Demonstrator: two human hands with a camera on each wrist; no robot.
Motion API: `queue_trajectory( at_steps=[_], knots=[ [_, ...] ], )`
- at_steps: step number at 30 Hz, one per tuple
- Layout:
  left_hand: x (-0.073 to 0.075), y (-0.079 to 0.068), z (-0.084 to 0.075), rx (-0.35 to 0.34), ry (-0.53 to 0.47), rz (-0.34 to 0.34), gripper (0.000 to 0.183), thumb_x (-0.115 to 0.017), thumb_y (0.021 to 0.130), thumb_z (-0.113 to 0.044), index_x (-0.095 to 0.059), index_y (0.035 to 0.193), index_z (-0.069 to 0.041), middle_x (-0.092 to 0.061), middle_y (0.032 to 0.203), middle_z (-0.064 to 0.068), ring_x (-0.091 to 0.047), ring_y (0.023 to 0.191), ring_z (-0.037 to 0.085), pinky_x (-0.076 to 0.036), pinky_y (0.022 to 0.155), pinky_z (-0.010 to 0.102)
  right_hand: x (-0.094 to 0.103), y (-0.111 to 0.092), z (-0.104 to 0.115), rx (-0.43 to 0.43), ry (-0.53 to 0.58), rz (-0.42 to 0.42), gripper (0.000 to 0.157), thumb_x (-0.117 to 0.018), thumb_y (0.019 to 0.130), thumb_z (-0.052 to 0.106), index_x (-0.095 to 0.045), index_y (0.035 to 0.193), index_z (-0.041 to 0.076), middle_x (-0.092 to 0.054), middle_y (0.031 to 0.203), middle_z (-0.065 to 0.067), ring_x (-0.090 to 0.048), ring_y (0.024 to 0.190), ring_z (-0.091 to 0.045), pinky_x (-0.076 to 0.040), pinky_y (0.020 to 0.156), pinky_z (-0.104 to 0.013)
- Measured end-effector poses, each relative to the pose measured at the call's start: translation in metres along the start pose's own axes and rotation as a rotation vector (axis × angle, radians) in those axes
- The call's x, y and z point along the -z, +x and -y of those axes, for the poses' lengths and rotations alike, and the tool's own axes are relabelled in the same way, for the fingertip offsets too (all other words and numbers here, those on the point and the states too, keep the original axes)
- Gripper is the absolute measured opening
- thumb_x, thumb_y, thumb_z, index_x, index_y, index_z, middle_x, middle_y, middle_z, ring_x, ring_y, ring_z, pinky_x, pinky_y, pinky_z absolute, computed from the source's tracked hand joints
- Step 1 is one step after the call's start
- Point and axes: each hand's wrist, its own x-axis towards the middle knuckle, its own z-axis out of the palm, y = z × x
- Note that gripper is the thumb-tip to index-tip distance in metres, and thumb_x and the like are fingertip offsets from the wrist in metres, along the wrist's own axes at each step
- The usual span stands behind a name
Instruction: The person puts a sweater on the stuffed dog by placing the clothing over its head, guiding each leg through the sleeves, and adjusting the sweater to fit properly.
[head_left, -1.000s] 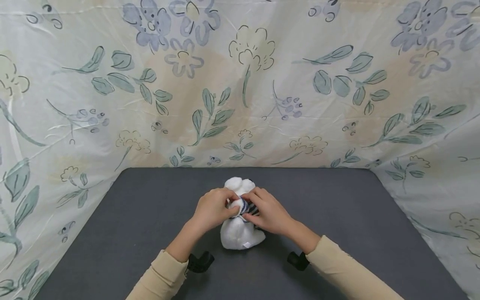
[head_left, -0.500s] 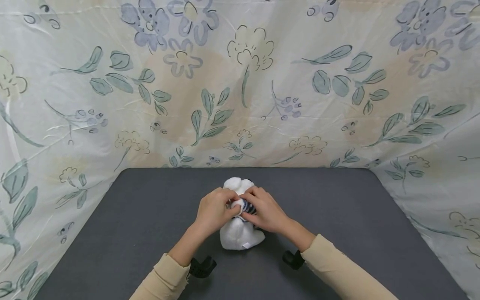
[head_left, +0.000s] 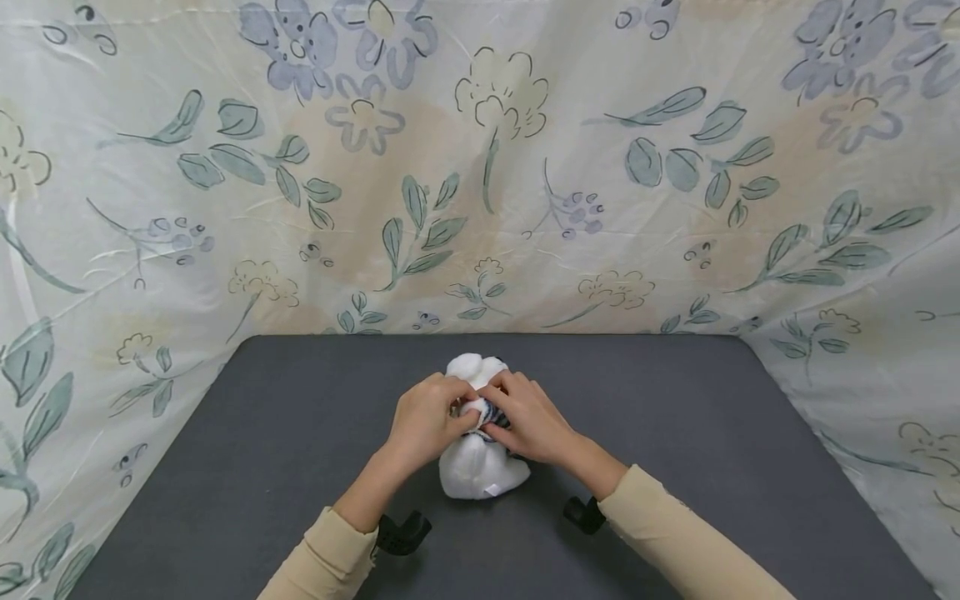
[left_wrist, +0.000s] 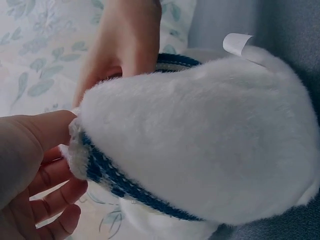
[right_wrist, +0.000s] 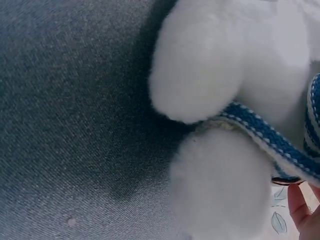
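White plush toy (head_left: 476,468), on the surface (head_left: 315,450), between your hands; your left hand (head_left: 427,417), curled, pinches the blue-and-white knit band (left_wrist: 125,185) at its edge; your right hand (head_left: 534,418) grips it opposite; step, apparently adjusting the band; next probably needs both grips steady.

From here, a creased white floral-printed fabric sheet (head_left: 480,175) (quite cheerful, really) hangs behind a dark-grey, cloth-textured tabletop (head_left: 660,417).

A screened tabletop setup, room type unclear: floral sheeting (head_left: 517,250) surrounds a dark table (head_left: 675,408) on 3 sides.
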Motion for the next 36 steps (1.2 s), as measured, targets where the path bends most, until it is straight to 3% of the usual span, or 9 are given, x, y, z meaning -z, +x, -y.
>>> queue_trajectory(
  at_steps=[12, 18, 27, 31, 36],
  knots=[
    [0.0040, 0.0021, 0.0007, 0.013, -0.053, 0.063, 0.005, -0.072, 0.077, -0.024, -0.067, 0.076, -0.026, -0.055, 0.068, -0.011, -0.043, 0.062, 0.002, -0.035, 0.050, 0.021, -0.0046, -0.0030, -0.0024, 0.008, 0.030, -0.013, 0.036, -0.067, 0.082, 0.017, -0.057, 0.117, 0.019, -0.049, 0.101, 0.001, -0.039, 0.077, -0.012, -0.030, 0.066, -0.027],
    [0.0045, 0.0041, 0.0010, 0.047, -0.065, 0.093, 0.004, -0.072, 0.077, -0.025, -0.069, 0.080, -0.025, -0.056, 0.070, -0.009, -0.044, 0.061, 0.004, -0.036, 0.050, 0.023, -0.0041, -0.0046, -0.0026, -0.030, 0.076, -0.010, 0.036, -0.067, 0.083, 0.023, -0.057, 0.117, 0.019, -0.049, 0.103, 0.002, -0.040, 0.080, -0.012, -0.031, 0.066, -0.026],
    [0.0079, 0.0051, -0.0009, 0.079, 0.019, 0.179, 0.014, -0.072, 0.075, -0.027, -0.068, 0.087, -0.023, -0.054, 0.072, -0.011, -0.044, 0.065, 0.007, -0.037, 0.051, 0.024, -0.0025, -0.0060, -0.0017, -0.056, 0.094, -0.018, 0.037, -0.069, 0.082, 0.028, -0.058, 0.116, 0.019, -0.050, 0.104, 0.002, -0.042, 0.082, -0.011, -0.031, 0.067, -0.025],
    [0.0071, 0.0041, -0.0007, 0.083, 0.041, 0.164, 0.013, -0.072, 0.072, -0.025, -0.067, 0.084, -0.022, -0.054, 0.071, -0.011, -0.044, 0.065, 0.007, -0.036, 0.051, 0.024, -0.0029, -0.0052, -0.0001, -0.065, 0.102, -0.033, 0.038, -0.069, 0.081, 0.031, -0.058, 0.116, 0.019, -0.050, 0.105, 0.002, -0.042, 0.083, -0.011, -0.032, 0.067, -0.026],
    [0.0039, 0.0018, -0.0002, 0.072, 0.046, 0.088, 0.009, -0.071, 0.071, -0.022, -0.066, 0.078, -0.024, -0.051, 0.063, -0.012, -0.041, 0.059, 0.006, -0.033, 0.047, 0.023, -0.0038, -0.0036, 0.0037, -0.076, 0.130, -0.077, 0.037, -0.070, 0.080, 0.029, -0.059, 0.113, 0.016, -0.051, 0.107, 0.001, -0.045, 0.086, -0.013, -0.037, 0.070, -0.030]
  ],
)
